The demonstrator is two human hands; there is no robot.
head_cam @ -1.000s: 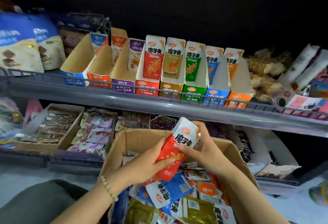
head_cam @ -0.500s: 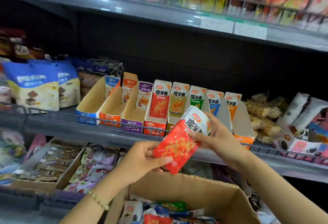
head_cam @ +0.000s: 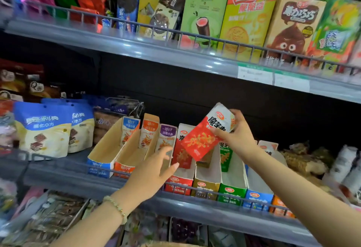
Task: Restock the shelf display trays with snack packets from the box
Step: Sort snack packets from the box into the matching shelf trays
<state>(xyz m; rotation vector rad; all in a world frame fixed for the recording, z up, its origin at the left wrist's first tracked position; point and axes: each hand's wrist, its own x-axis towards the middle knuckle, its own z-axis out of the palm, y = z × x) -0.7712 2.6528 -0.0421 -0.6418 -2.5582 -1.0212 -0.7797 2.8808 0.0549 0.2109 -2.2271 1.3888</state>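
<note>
My right grip (head_cam: 237, 134) pinches the packets (head_cam: 201, 141) at their white top end, holding them tilted, low and to its left, just above the red tray (head_cam: 178, 183). My left grip (head_cam: 154, 170) is open with fingers spread, holding nothing, just left of that tray's front on the shelf (head_cam: 195, 205).

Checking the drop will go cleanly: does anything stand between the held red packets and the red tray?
Nothing blocks it. The red packets in the right hand hang just above the red tray, whose front half is bare. The open left hand reaches by its left wall, and a standing packet sits at its back.
</note>
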